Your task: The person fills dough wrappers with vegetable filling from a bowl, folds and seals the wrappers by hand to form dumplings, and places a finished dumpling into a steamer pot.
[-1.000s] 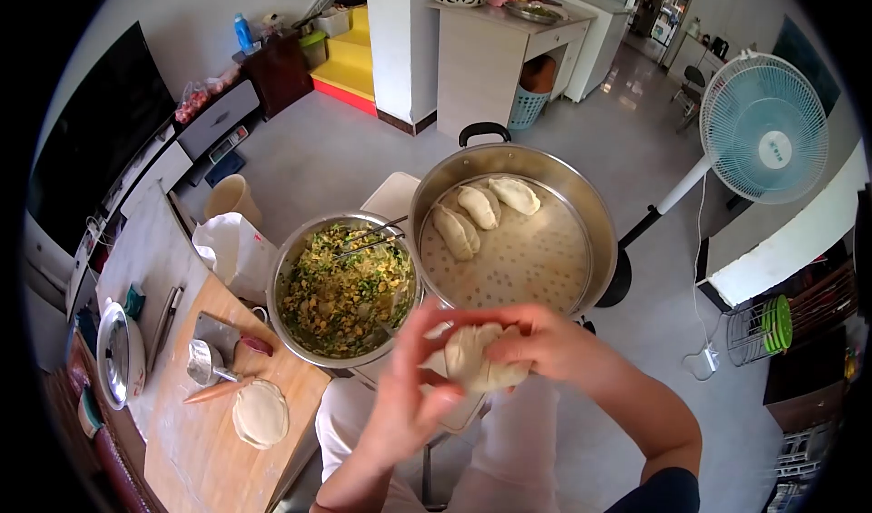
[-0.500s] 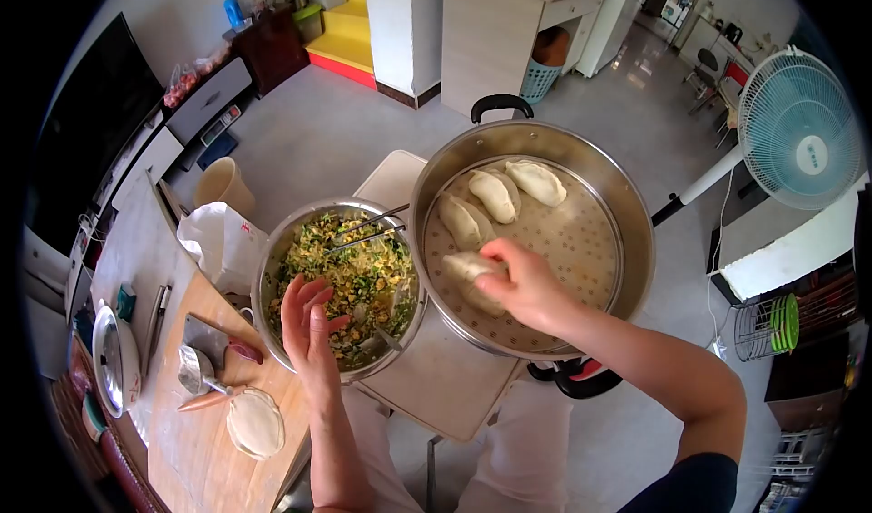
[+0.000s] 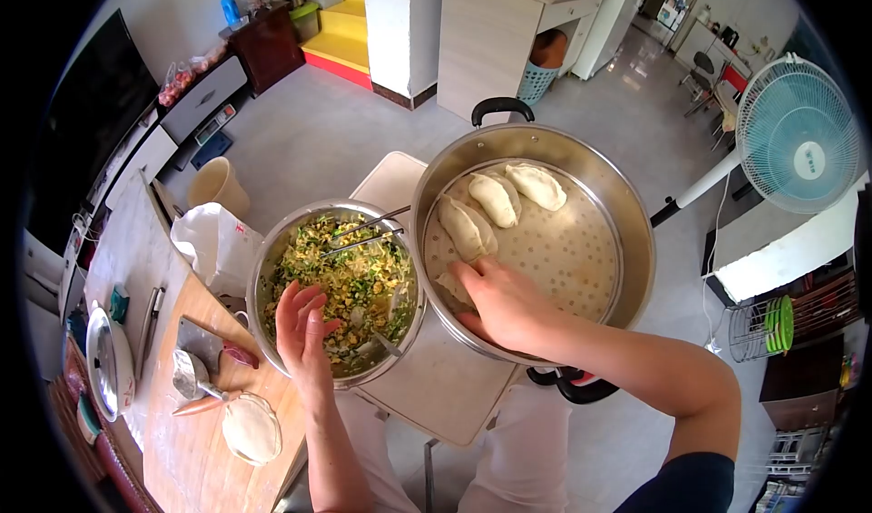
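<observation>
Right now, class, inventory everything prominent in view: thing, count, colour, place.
Pot: one, silver, centre
Dumplings: four, pale, inside pot
Bowl: one, silver, left of pot
Filling: one heap, green-yellow, inside bowl
Chopsticks: two, silver, across bowl's rim
Board: one, tan, lower left
Dough rounds: count unclear, cream, on board
Cleaver: one, grey, on board
Scoop: one, silver, on board
Bag: one, white, beside bowl
Bucket: one, beige, on floor
Television: one, black, far left
Fan: one, teal, right
Left hand: one, bare, above bowl
Right hand: one, bare, in pot

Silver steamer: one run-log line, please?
right hand: on pale dough dumpling inside round silver steamer | left hand: open, near round steel bowl
</observation>
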A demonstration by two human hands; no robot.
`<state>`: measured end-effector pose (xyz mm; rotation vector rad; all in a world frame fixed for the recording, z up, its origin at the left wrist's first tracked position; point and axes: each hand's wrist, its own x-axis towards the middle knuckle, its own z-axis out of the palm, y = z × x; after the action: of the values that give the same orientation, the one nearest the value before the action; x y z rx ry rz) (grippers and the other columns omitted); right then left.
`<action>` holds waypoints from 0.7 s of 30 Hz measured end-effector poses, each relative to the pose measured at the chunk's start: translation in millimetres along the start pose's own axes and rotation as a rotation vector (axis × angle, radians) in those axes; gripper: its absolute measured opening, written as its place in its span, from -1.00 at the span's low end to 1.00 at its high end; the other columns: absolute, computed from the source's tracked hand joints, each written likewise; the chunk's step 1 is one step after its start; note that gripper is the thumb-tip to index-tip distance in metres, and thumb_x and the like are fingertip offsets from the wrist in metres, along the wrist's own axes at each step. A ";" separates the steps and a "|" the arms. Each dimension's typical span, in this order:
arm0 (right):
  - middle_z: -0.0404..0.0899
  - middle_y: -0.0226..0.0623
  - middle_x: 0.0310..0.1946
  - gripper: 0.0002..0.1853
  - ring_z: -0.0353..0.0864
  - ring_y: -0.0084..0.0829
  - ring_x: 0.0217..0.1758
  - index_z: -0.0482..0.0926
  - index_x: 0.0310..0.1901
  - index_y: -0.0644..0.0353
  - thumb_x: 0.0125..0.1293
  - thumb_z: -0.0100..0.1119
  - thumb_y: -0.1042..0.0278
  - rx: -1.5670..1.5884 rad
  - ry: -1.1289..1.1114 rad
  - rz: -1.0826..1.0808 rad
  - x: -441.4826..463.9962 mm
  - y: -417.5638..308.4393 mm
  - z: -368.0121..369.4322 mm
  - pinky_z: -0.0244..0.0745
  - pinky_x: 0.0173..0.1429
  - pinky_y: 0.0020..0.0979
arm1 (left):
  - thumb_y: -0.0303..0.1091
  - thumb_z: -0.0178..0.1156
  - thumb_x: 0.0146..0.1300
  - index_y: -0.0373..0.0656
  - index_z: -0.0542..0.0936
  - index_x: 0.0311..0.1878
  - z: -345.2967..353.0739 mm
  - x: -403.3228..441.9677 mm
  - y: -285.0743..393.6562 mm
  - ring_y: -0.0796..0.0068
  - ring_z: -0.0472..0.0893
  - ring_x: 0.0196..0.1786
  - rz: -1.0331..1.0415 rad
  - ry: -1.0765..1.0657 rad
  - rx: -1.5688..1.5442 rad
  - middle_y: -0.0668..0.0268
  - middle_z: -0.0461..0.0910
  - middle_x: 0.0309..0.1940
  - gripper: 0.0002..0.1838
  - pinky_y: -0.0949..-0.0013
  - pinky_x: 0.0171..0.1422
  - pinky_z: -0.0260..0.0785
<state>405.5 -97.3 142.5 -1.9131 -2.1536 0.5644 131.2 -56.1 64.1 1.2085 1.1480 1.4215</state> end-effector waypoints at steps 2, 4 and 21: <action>0.55 0.06 -0.03 -0.49 0.61 0.06 0.02 0.49 0.22 0.17 0.23 0.32 0.33 -0.032 -0.020 0.014 6.2 1.5 3.7 0.56 0.04 -0.04 | -0.35 0.11 0.48 -0.22 0.28 0.46 -4.8 1.8 -2.7 0.33 0.57 0.20 -0.009 0.000 -0.009 0.14 0.53 0.21 -0.46 0.38 0.02 0.58; 0.56 0.02 -0.06 -0.52 0.62 0.05 -0.01 0.51 0.21 0.13 0.23 0.30 0.38 -0.003 -0.003 0.022 11.5 7.8 8.2 0.56 0.03 -0.04 | -0.35 0.12 0.48 -0.22 0.29 0.46 -7.5 3.1 -2.8 0.35 0.57 0.19 -0.011 0.012 -0.022 0.15 0.54 0.20 -0.46 0.39 0.02 0.58; 0.68 0.01 -0.07 -0.53 0.70 -0.07 0.01 0.60 0.13 0.28 0.25 0.36 0.20 0.070 0.134 0.126 -11.7 18.5 -26.9 0.57 0.13 -0.18 | -0.38 0.11 0.49 -0.21 0.36 0.44 -157.4 -0.1 28.5 0.37 0.59 0.19 0.153 0.161 0.171 0.18 0.57 0.18 -0.51 0.41 0.06 0.55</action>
<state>434.6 -103.3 160.4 -1.9985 -1.9172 0.5112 -27.1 -74.4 78.8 1.3445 1.3331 1.5844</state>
